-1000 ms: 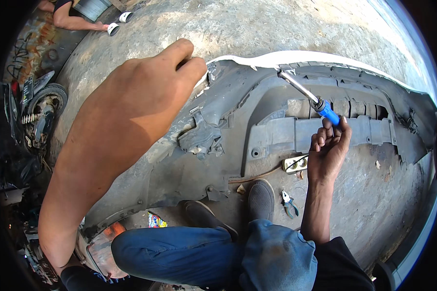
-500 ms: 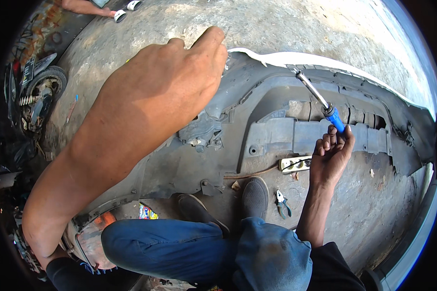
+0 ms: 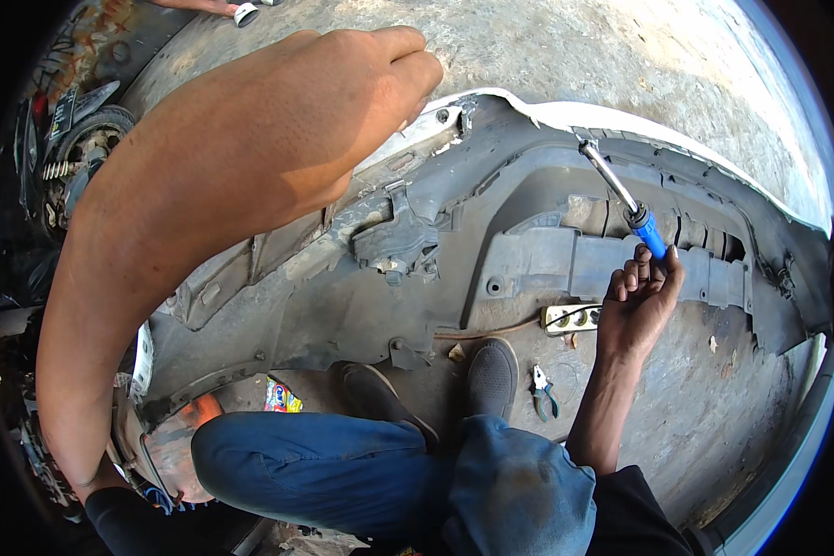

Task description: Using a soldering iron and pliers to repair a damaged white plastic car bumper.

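Note:
My right hand [image 3: 636, 304] grips the blue handle of a soldering iron [image 3: 647, 230], fingers curled round it. The iron's metal shaft slants up and left, its tip at or very near the white-edged rim of a car bumper [image 3: 329, 320]. That bumper lies inner side up across the floor, grey and scuffed. Large in the upper left, my left hand [image 3: 366, 88] hovers over the bumper's far left part, its fingers bent and pressed together. Whatever they pinch, if anything, is hidden behind them.
A white power strip [image 3: 570, 319] with a dark cord lies beyond my shoes. Pliers [image 3: 543, 393] rest on the concrete beside my right shoe [image 3: 491, 375]. A colourful packet [image 3: 282, 397] is at the left. A motorcycle [image 3: 88, 153] stands far left; another person's foot [image 3: 244, 13] shows at the top.
My left hand has shifted up slightly and turned, uncovering more of the bumper's left part. The soldering iron's tip has moved slightly right and down in the picture, still by the rim.

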A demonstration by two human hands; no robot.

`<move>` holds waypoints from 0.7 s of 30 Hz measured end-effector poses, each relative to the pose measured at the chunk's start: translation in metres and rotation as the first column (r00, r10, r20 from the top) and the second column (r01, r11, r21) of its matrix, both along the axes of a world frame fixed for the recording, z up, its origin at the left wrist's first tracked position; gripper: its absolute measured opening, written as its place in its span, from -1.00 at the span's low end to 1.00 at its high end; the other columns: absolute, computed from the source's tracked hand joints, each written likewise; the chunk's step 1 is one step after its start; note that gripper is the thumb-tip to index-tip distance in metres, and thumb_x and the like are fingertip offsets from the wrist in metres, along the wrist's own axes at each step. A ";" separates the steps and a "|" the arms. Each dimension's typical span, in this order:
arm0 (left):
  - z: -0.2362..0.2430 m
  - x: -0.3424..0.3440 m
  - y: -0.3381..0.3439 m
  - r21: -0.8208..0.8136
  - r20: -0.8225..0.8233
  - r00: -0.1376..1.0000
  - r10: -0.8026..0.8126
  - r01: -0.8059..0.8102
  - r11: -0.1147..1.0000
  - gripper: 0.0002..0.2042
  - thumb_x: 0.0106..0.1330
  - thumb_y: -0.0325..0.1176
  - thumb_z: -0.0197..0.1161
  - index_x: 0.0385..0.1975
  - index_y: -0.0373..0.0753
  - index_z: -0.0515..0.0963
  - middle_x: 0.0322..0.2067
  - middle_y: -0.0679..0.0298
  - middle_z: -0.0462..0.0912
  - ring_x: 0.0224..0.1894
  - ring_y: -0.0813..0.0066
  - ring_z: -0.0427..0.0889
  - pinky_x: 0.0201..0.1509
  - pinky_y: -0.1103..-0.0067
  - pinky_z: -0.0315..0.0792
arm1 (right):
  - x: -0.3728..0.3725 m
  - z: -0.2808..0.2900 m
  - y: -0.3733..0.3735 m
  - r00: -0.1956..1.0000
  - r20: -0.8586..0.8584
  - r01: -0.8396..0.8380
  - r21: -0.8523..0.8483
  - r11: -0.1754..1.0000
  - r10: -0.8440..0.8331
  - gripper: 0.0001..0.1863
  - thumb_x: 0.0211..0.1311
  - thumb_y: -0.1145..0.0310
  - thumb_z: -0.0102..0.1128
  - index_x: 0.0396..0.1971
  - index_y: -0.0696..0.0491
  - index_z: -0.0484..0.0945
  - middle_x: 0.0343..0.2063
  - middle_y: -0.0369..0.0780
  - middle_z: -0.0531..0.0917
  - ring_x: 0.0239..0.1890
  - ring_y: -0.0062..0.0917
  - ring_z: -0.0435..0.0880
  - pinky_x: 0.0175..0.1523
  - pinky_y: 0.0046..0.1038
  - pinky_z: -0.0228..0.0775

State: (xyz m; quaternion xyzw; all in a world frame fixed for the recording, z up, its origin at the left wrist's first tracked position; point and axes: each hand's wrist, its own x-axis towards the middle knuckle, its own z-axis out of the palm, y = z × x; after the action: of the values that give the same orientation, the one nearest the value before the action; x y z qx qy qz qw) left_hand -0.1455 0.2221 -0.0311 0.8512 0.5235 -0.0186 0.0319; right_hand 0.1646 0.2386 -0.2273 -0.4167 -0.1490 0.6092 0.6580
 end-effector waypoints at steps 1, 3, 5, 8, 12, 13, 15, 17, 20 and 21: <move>0.000 0.002 0.000 -0.015 -0.031 0.999 -0.010 0.009 1.000 -0.98 0.33 -0.59 -0.01 -0.31 -0.37 0.33 -0.34 0.07 0.38 -0.34 0.00 0.49 -0.28 0.26 0.26 | 0.000 0.000 0.000 1.000 0.005 -0.003 0.005 1.000 0.003 -0.76 0.41 0.15 0.13 -0.22 0.03 0.48 -0.44 -0.29 0.63 -0.60 -0.75 0.39 -0.58 -0.70 0.16; -0.005 0.002 -0.001 0.030 -0.042 0.998 -0.036 0.037 0.999 -0.99 0.35 -0.57 -0.01 -0.31 -0.36 0.33 -0.34 0.07 0.38 -0.34 0.00 0.49 -0.28 0.26 0.26 | 0.002 0.000 -0.001 1.000 0.013 -0.002 0.010 1.000 0.002 -0.76 0.41 0.15 0.13 -0.22 0.03 0.48 -0.44 -0.29 0.62 -0.60 -0.75 0.39 -0.58 -0.70 0.16; -0.007 0.002 -0.001 0.073 -0.058 0.997 -0.057 0.061 0.995 -0.98 0.37 -0.55 -0.02 -0.31 -0.35 0.33 -0.35 0.07 0.38 -0.35 0.00 0.48 -0.28 0.25 0.26 | 0.002 -0.002 -0.002 1.000 0.005 -0.002 0.001 1.000 0.002 -0.76 0.41 0.15 0.14 -0.22 0.03 0.48 -0.45 -0.30 0.62 -0.60 -0.75 0.38 -0.58 -0.70 0.16; -0.006 0.003 0.000 0.011 -0.023 1.000 -0.009 0.009 1.000 -0.98 0.38 -0.56 -0.02 -0.27 -0.33 0.35 -0.34 0.07 0.40 -0.35 0.02 0.50 -0.26 0.25 0.28 | 0.003 -0.001 -0.003 1.000 0.010 0.012 -0.015 1.000 -0.012 -0.76 0.40 0.15 0.14 -0.22 0.02 0.48 -0.46 -0.30 0.61 -0.61 -0.75 0.38 -0.58 -0.70 0.17; -0.002 -0.001 -0.003 0.046 0.104 0.995 0.003 -0.007 0.999 -0.94 0.40 -0.54 0.00 -0.20 -0.33 0.38 -0.31 0.07 0.49 -0.34 0.04 0.51 -0.24 0.30 0.33 | 0.001 -0.002 -0.003 1.000 0.000 0.015 -0.015 1.000 -0.015 -0.76 0.40 0.14 0.14 -0.23 0.03 0.48 -0.46 -0.30 0.61 -0.61 -0.75 0.38 -0.57 -0.70 0.17; -0.002 -0.001 -0.002 0.046 0.160 0.987 0.008 -0.016 0.999 -0.92 0.40 -0.53 0.03 -0.17 -0.33 0.39 -0.29 0.07 0.53 -0.34 0.07 0.53 -0.23 0.33 0.36 | 0.003 -0.002 -0.003 1.000 0.006 0.017 -0.010 1.000 -0.016 -0.75 0.40 0.14 0.14 -0.23 0.03 0.48 -0.46 -0.30 0.61 -0.60 -0.75 0.38 -0.57 -0.70 0.17; -0.004 -0.002 -0.007 0.024 0.171 0.981 0.088 -0.094 0.995 -0.89 0.37 -0.52 0.08 -0.16 -0.32 0.40 -0.28 0.09 0.55 -0.34 0.15 0.54 -0.26 0.37 0.39 | 0.005 -0.002 -0.003 1.000 0.013 0.019 -0.003 1.000 -0.019 -0.75 0.40 0.14 0.14 -0.23 0.03 0.48 -0.46 -0.30 0.61 -0.60 -0.75 0.38 -0.57 -0.70 0.17; -0.003 0.002 -0.014 0.003 0.169 0.971 0.172 -0.175 0.985 -0.86 0.35 -0.51 0.14 -0.14 -0.32 0.41 -0.26 0.10 0.58 -0.34 0.22 0.56 -0.28 0.41 0.42 | 0.005 -0.002 -0.003 0.999 0.012 0.032 -0.014 0.999 -0.032 -0.75 0.40 0.14 0.14 -0.24 0.03 0.48 -0.46 -0.30 0.61 -0.60 -0.75 0.38 -0.57 -0.70 0.17; -0.006 0.006 -0.019 -0.044 0.280 0.929 0.241 -0.239 0.970 -0.79 0.26 -0.52 0.23 -0.12 -0.30 0.45 -0.25 0.15 0.61 -0.34 0.37 0.57 -0.37 0.48 0.44 | 0.005 -0.003 -0.001 1.000 0.009 0.025 -0.025 0.999 -0.025 -0.75 0.40 0.14 0.14 -0.25 0.02 0.48 -0.47 -0.31 0.61 -0.60 -0.75 0.38 -0.57 -0.70 0.17; -0.011 0.005 -0.018 0.022 0.306 0.934 0.182 -0.198 0.980 -0.80 0.24 -0.52 0.24 -0.15 -0.30 0.47 -0.26 0.17 0.60 -0.35 0.39 0.57 -0.41 0.49 0.43 | 0.004 -0.003 -0.001 1.000 0.007 0.026 -0.025 0.999 -0.026 -0.75 0.40 0.14 0.14 -0.25 0.02 0.48 -0.47 -0.31 0.61 -0.60 -0.75 0.38 -0.57 -0.70 0.17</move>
State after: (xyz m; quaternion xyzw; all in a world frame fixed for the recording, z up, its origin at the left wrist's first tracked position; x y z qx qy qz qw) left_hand -0.1406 0.2040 -0.0424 0.7898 0.5927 0.1291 0.0908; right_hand 0.1690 0.2373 -0.2305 -0.4288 -0.1381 0.6012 0.6601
